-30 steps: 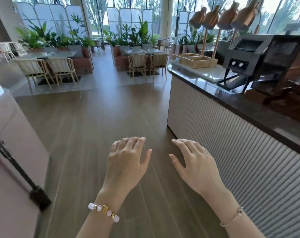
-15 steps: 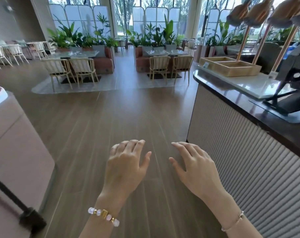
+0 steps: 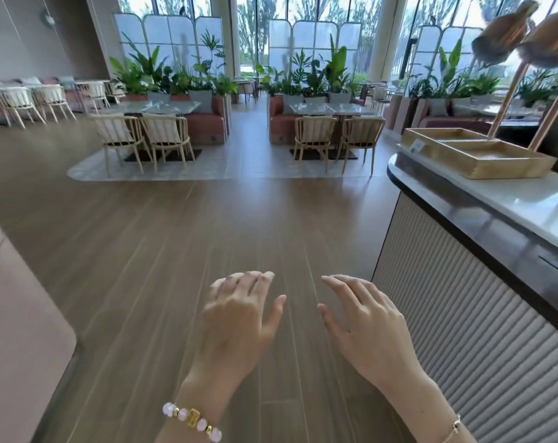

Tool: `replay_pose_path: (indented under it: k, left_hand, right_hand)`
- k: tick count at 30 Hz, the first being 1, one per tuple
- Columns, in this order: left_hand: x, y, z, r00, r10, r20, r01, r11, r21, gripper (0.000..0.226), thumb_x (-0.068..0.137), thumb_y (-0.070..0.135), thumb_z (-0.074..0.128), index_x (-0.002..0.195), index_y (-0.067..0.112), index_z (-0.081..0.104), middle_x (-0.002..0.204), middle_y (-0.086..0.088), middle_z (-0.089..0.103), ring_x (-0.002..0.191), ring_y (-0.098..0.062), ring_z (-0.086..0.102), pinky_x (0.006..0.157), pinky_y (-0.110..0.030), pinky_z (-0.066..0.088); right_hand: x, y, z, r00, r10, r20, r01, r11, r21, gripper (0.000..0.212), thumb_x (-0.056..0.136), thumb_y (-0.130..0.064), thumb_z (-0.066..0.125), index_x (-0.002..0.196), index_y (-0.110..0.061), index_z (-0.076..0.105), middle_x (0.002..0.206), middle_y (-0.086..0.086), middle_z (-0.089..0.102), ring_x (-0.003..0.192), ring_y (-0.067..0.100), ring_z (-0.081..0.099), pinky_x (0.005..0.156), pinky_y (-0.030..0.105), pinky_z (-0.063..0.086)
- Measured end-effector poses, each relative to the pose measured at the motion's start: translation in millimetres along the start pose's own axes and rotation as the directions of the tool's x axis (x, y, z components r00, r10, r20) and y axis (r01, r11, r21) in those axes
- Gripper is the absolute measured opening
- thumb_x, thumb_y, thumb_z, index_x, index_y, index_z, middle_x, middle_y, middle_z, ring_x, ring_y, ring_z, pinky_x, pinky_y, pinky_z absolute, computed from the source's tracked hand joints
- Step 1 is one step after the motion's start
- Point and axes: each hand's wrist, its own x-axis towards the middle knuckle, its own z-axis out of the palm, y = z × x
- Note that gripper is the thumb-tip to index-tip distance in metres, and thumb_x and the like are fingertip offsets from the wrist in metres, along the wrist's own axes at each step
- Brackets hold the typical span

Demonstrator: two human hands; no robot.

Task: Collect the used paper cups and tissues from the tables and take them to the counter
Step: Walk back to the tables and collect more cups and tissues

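Grey counter (image 3: 469, 330) near right hand (image 3: 370, 334) | left hand (image 3: 236, 324) alongside | both loose, empty | tables (image 3: 332, 108) far ahead

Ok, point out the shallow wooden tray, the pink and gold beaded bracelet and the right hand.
Shallow wooden tray (image 3: 514, 167): head view, front wall.
Pink and gold beaded bracelet (image 3: 193, 418): head view, gold bead.
Right hand (image 3: 370, 327): head view, back of hand.

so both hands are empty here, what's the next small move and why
Probably walk ahead to the nearer table. The left hand and right hand are open and empty, the counter is close on the right, and any cups or tissues are too far to make out.
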Motion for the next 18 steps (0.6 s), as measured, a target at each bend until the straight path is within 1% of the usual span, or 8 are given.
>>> replay_pose_path:
  k: [8,11,14,16,18]
  left_hand:
    - [146,-52,107,0.999,0.032,-0.03,-0.034,0.998,-0.055,0.044,0.085,0.044,0.039,0.104,0.017,0.069,0.098,0.004,0.07,0.092,-0.021,0.065,0.085,-0.04,0.049]
    - [209,-78,136,0.999,0.042,-0.033,-0.044,0.996,-0.073,0.043,0.085,0.044,0.039,0.105,0.018,0.068,0.098,0.005,0.069,0.093,-0.02,0.064,0.085,-0.039,0.048]
    - [263,-106,163,0.998,0.041,-0.042,-0.044,0.996,-0.076,0.043,0.085,0.044,0.04,0.105,0.018,0.067,0.098,0.006,0.069,0.092,-0.019,0.064,0.085,-0.039,0.048]
    - [294,-121,180,0.999,0.039,-0.036,-0.041,0.997,-0.069,0.043,0.086,0.044,0.04,0.105,0.018,0.068,0.098,0.006,0.069,0.092,-0.019,0.064,0.084,-0.039,0.049]
    - [321,-134,195,0.999,0.039,-0.021,-0.04,0.997,-0.062,0.043,0.086,0.044,0.04,0.105,0.018,0.068,0.098,0.006,0.069,0.093,-0.019,0.064,0.085,-0.039,0.049]
  right_hand:
    - [119,64,112,0.999,0.047,0.022,-0.046,0.999,-0.026,0.035,0.079,-0.03,0.073,0.11,-0.016,0.069,0.106,-0.004,0.07,0.096,0.02,0.068,0.078,0.033,0.055]
    - [178,78,150,0.999,0.052,0.007,-0.052,0.998,-0.036,0.033,0.08,-0.034,0.063,0.108,-0.017,0.069,0.104,-0.006,0.07,0.095,0.018,0.068,0.076,0.03,0.054]
    - [230,91,189,0.998,0.059,0.016,-0.058,0.998,-0.027,0.039,0.083,-0.04,0.05,0.108,-0.019,0.07,0.105,-0.007,0.07,0.096,0.017,0.068,0.076,0.031,0.054]
    - [259,100,213,0.998,0.063,0.019,-0.063,0.998,-0.018,0.038,0.082,-0.039,0.051,0.107,-0.019,0.07,0.104,-0.007,0.07,0.095,0.018,0.068,0.076,0.031,0.054]
    - [286,110,236,0.997,0.069,0.02,-0.069,0.998,-0.007,0.033,0.079,-0.035,0.06,0.106,-0.018,0.07,0.103,-0.006,0.07,0.094,0.018,0.068,0.076,0.031,0.054]
